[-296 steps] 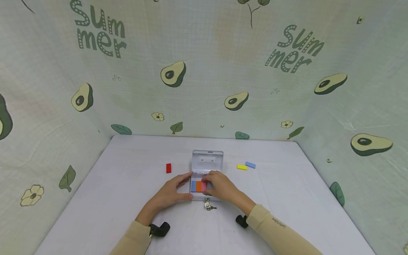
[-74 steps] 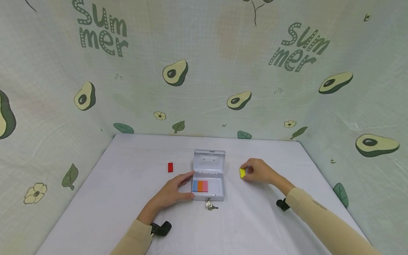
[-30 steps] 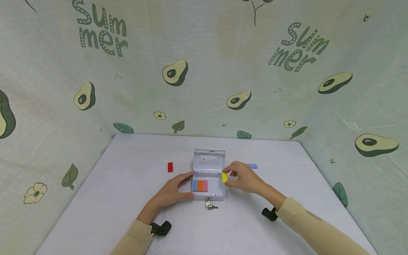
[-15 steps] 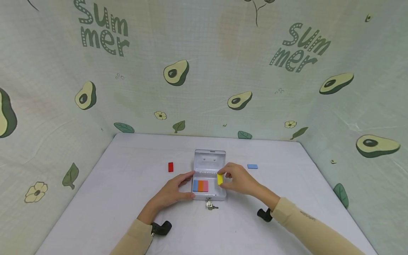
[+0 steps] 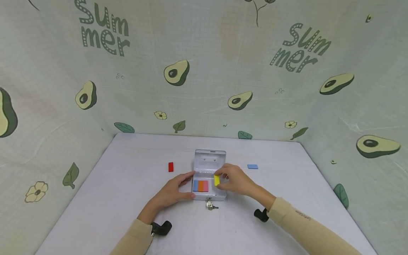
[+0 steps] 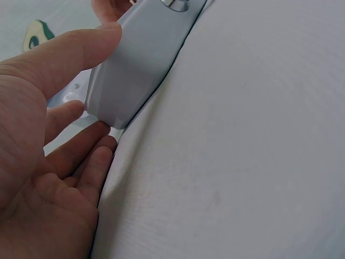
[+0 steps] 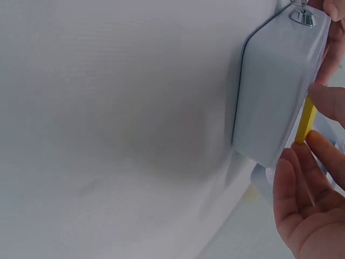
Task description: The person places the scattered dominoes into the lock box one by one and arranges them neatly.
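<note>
The small silver-grey box (image 5: 208, 198) stands with its hinged lid (image 5: 209, 159) raised and a metal latch with a key (image 5: 210, 204) at its front. Inside, a blue block (image 5: 195, 186), an orange block (image 5: 200, 186) and a pink block (image 5: 205, 186) lie side by side at the left. My right hand (image 5: 236, 180) pinches a yellow domino-like block (image 5: 216, 180) between thumb and fingers, over the box's right half. My left hand (image 5: 172, 189) holds the box's left side, thumb (image 6: 81, 51) at the front corner and fingers toward the hinge.
On the white-covered table (image 5: 143, 152), a red block (image 5: 170, 166) lies left of the box and a light blue block (image 5: 253, 166) lies to its right. A patterned cloth (image 5: 204, 117) hangs around the table's back and sides.
My right hand has left the pink block in the box, picked the yellow block off the table at the right and carried it left over the box. My left hand stays at the box.
</note>
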A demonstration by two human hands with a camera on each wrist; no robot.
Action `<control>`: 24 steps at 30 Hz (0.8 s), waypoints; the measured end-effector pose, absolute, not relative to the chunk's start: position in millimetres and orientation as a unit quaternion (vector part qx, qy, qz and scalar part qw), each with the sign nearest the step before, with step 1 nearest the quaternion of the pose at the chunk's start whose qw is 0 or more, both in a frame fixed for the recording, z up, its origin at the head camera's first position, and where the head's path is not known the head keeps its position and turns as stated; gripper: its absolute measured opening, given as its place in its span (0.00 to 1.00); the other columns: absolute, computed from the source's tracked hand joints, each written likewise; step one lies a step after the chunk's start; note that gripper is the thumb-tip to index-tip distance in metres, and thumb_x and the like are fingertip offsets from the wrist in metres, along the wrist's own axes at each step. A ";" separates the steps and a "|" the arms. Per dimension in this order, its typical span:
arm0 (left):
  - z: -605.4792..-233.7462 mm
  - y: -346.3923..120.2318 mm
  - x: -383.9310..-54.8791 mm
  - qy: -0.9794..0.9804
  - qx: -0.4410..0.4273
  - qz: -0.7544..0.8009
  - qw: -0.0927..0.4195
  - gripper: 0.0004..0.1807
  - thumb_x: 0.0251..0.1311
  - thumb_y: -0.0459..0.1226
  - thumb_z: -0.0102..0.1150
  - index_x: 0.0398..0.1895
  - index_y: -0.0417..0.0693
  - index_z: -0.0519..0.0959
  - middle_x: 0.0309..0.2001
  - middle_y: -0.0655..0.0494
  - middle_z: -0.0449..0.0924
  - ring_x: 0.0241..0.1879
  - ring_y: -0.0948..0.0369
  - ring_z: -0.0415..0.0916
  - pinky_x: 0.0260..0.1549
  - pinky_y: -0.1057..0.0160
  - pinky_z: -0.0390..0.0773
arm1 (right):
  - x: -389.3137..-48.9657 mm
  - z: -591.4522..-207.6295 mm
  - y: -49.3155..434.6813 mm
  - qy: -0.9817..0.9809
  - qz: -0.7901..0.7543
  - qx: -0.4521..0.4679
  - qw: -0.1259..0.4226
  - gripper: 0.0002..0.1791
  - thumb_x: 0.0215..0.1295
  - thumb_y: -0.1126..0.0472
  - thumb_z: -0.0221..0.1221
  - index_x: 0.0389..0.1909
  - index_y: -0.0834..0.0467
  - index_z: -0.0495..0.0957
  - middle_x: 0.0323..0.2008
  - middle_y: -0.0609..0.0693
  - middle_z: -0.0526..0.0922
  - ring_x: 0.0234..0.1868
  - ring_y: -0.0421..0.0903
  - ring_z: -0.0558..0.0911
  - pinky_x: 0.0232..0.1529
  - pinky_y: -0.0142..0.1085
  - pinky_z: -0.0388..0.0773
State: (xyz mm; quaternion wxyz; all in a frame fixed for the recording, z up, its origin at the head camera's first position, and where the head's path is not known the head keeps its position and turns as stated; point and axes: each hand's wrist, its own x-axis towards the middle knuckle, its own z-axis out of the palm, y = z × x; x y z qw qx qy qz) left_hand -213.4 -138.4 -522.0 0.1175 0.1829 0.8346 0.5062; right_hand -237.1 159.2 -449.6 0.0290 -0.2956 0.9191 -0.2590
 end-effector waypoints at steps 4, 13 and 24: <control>-522.3 -138.9 -213.5 0.835 0.180 0.505 0.122 0.49 0.59 0.54 0.78 0.82 0.63 0.65 0.80 0.58 0.66 0.77 0.51 0.67 0.76 0.46 0.67 | -236.7 -450.4 157.3 0.916 -0.262 -0.304 0.031 0.21 0.57 0.62 0.79 0.52 0.59 0.88 0.43 0.48 0.85 0.43 0.50 0.82 0.44 0.33 0.83; -522.9 -139.2 -214.6 0.834 0.181 0.507 0.123 0.49 0.59 0.54 0.77 0.82 0.64 0.65 0.79 0.59 0.66 0.77 0.53 0.66 0.76 0.47 0.67 | -236.7 -453.1 154.3 0.913 -0.257 -0.316 0.031 0.21 0.58 0.62 0.79 0.52 0.60 0.88 0.44 0.47 0.86 0.44 0.50 0.82 0.45 0.33 0.83; -521.7 -139.1 -213.8 0.832 0.182 0.510 0.121 0.49 0.58 0.53 0.78 0.82 0.64 0.66 0.79 0.60 0.66 0.77 0.53 0.66 0.77 0.48 0.67 | -236.0 -458.3 149.1 0.914 -0.240 -0.328 0.023 0.21 0.58 0.62 0.78 0.52 0.62 0.88 0.46 0.51 0.88 0.45 0.50 0.83 0.50 0.38 0.85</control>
